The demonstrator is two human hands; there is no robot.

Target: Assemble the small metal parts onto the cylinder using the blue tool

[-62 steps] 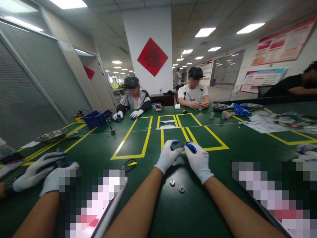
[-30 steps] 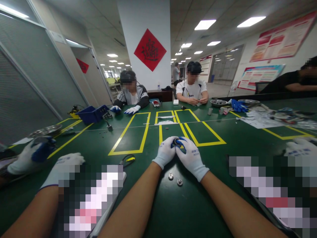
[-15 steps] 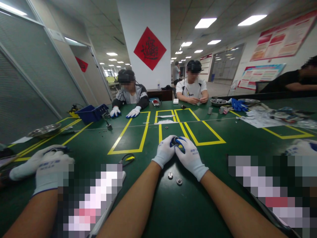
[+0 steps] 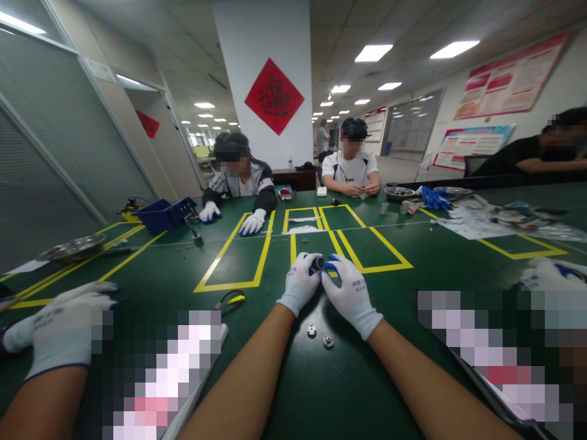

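Both of my hands wear white knit gloves with blue palms and meet above the green table. My left hand is closed round a small dark cylindrical part, whose round end faces up and toward me. On the part's right side, my right hand has its thumb and fingers curled in against it; the fingertips partly hide the contact. Two small round metal pieces with raised centres, one slightly left of the other, lie on the table between my forearms.
Yellow tape rectangles mark the green table. A small ring and white paper strips lie beyond my hands. A blue bin stands at left. Co-workers' gloved hands are close on both sides; two people sit opposite.
The dark part's round end shows more openly now, with my right fingers shifted off it to the side. The left neighbour's hands moved left, and my view tilted slightly.
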